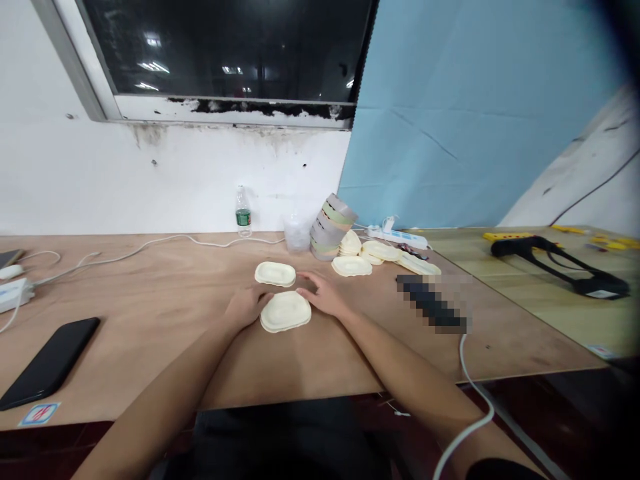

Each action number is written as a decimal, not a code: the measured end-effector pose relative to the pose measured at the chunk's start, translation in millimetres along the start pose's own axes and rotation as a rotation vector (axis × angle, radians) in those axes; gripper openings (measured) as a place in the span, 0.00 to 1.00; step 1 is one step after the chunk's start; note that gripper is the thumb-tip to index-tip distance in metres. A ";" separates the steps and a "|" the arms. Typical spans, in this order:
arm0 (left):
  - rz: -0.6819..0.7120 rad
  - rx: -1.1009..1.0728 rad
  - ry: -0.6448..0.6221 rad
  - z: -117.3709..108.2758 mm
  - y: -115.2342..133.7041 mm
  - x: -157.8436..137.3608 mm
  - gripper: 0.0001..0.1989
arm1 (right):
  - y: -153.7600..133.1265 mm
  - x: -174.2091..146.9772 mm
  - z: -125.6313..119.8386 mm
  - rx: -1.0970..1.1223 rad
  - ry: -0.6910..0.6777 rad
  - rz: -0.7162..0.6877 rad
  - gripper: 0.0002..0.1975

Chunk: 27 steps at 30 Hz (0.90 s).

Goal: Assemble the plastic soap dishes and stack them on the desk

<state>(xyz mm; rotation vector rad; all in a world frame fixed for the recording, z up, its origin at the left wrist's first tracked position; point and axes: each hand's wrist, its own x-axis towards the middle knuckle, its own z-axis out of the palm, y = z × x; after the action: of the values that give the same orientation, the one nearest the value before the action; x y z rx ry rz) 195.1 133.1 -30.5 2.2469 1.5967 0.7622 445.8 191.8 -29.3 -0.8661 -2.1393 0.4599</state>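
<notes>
A cream-coloured shallow oval dish (285, 312), apparently more than one layer thick at its rim, lies on the wooden table between my hands. My left hand (249, 305) rests at its left edge, thumb against the rim and fingers stretched forward. On the other side is my right hand (324, 295), its thumb at the dish's upper right rim. The right fingers are apart and reach toward a second cream oval dish (275, 274), which lies just beyond the first. Neither hand is wrapped around a dish.
Right of centre lie more cream dishes (352, 266), beside a leaning stack of grey and green rings (330, 228) and a translucent cup (297, 235). A bottle (243, 215) stands by the wall. A phone (50, 360) lies left; a pixelated dark object (433, 305) with white cable lies right.
</notes>
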 end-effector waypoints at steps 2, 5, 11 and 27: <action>0.009 0.084 0.031 2.1 1.5 1.2 0.15 | -0.9 3.3 -4.4 -0.112 0.087 -0.037 0.19; 0.014 0.173 0.077 2.8 2.4 7.9 0.17 | 5.5 18.8 -27.8 -0.250 0.332 -0.036 0.17; 0.017 0.343 0.176 1.1 -8.8 27.4 0.17 | 38.3 78.3 -101.8 -0.432 0.675 0.068 0.20; -0.339 0.481 0.105 2.3 -52.0 26.7 0.38 | 64.4 132.6 -127.5 -0.195 0.663 0.106 0.14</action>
<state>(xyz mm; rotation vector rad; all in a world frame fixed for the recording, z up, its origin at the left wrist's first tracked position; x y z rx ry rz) 162.2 176.4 -52.1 2.1546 2.3390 0.4438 508.6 336.5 85.2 -1.0661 -1.5429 -0.0027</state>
